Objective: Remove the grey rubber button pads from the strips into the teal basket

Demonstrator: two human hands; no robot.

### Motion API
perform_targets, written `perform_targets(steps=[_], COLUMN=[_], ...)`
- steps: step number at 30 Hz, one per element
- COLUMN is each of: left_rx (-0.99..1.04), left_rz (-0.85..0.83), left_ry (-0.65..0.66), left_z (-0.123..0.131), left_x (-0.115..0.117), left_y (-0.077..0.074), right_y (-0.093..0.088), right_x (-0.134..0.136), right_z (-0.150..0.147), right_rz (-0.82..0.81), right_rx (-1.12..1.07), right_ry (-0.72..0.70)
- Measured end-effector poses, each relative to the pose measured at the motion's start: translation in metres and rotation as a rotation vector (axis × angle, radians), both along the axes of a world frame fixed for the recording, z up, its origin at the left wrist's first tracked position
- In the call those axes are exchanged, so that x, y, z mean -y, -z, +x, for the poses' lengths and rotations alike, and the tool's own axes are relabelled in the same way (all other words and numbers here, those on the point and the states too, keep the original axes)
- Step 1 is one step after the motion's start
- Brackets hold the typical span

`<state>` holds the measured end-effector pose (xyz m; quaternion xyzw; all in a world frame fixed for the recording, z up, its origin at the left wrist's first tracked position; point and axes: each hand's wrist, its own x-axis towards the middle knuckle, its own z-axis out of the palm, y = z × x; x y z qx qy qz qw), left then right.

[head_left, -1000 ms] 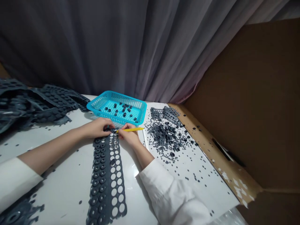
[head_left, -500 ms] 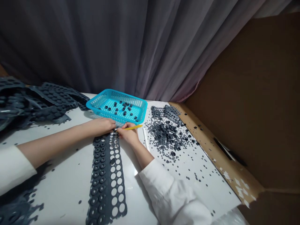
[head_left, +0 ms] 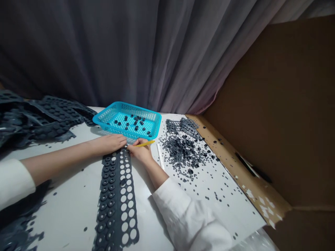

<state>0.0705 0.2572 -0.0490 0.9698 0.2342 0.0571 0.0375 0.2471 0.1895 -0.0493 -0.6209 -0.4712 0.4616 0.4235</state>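
Observation:
A long dark rubber sheet [head_left: 115, 209] lies lengthwise on the white table. Its left rows carry raised rings, while its right rows are mostly open round holes with one dark piece left in place. My left hand [head_left: 113, 143] is closed at the far end of the sheet, fingers curled down onto it. Beside it, my right hand [head_left: 141, 152] pinches a slim yellow pen-like tool [head_left: 145, 143], whose tip meets the sheet near my left fingertips. Just beyond both hands stands a blue plastic basket [head_left: 158, 128] with small black rubber pieces inside.
Small dark discs and rings [head_left: 183, 151] are heaped and scattered to the right, near sheet scraps [head_left: 180, 125]. More rubber sheets [head_left: 52, 115] pile up at the far left, others [head_left: 18, 226] at the near left. A grey curtain [head_left: 117, 52] and a cardboard wall [head_left: 274, 104] border the table.
The whole view has shifted slightly, so everything sits a little further left. Both hands stay at the sheet's far end, with the yellow tool still in the right one.

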Motion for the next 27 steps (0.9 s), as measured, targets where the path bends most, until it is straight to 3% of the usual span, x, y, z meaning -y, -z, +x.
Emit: perform_targets(steps=[17, 27], left_rx=[-0.017, -0.176], left_rz=[-0.061, -0.095], left_ry=[-0.074, -0.013], left_z=[0.000, 0.007], left_x=[0.005, -0.008], left_y=[-0.015, -0.027], right_y=[-0.006, -0.001], right_x=[0.001, -0.001], right_z=[0.000, 0.000], right_rz=[-0.033, -0.056], right_rx=[0.029, -0.008], right_ry=[0.002, 0.019])
